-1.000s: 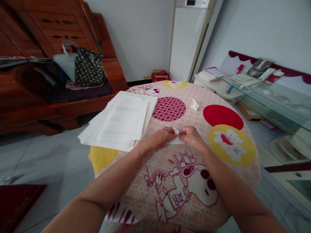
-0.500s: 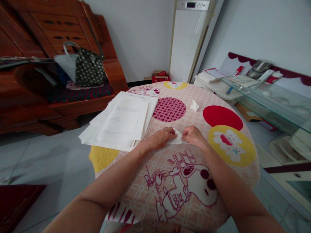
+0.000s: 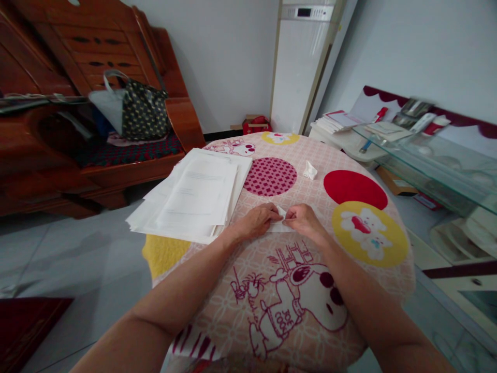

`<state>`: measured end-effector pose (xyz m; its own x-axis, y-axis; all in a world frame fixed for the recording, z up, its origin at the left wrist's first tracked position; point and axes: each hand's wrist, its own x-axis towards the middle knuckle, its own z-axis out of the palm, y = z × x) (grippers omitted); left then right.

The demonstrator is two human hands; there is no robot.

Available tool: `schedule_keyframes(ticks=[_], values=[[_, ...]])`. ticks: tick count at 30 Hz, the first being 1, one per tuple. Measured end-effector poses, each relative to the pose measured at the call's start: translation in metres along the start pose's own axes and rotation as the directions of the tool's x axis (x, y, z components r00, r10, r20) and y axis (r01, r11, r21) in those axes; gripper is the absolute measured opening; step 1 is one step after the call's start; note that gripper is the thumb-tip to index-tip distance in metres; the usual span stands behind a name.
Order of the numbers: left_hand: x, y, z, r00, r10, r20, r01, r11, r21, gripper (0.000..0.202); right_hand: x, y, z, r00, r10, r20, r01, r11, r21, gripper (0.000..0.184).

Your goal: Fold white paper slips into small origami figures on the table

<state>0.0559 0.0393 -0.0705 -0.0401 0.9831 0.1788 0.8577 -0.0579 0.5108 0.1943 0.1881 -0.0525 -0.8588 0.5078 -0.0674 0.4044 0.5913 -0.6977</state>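
Closing back in, my right hand meets my left hand again over the small folded paper; half a second ago they sat slightly apart. Both grips are pinched on the paper, pressing it to the bench just above the cartoon dog print. I judge a fold is being creased. Paper stack lies left of it, untouched.

both hands pinching folded paper, table

Paper stack crowds the table's left; bare tablecloth lies open elsewhere, save a crumpled tissue.
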Motion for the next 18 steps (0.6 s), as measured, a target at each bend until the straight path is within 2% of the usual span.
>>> schedule_keyframes(ticks=[3, 7, 12, 18], values=[[0.004, 0.003, 0.006, 0.991, -0.108, -0.074, 0.107, 0.994, -0.022, 0.038, 0.001, 0.000, 0.007, 0.999, -0.033, -0.003, 0.033, 0.995, -0.097, 0.005], [0.010, 0.009, 0.014, 0.962, -0.220, -0.164, 0.218, 0.975, -0.033, 0.027, 0.001, 0.001, 0.005, 1.000, -0.026, -0.003, 0.026, 0.994, -0.110, 0.005], [0.012, 0.015, 0.018, 0.947, -0.253, -0.197, 0.251, 0.967, -0.038, 0.024, 0.001, 0.001, 0.006, 0.999, -0.041, -0.011, 0.039, 0.991, -0.125, 0.009], [0.011, 0.012, 0.014, 0.940, -0.292, -0.179, 0.271, 0.953, -0.135, 0.035, 0.001, 0.004, 0.009, 0.998, -0.053, -0.037, 0.048, 0.991, -0.126, 0.005]])
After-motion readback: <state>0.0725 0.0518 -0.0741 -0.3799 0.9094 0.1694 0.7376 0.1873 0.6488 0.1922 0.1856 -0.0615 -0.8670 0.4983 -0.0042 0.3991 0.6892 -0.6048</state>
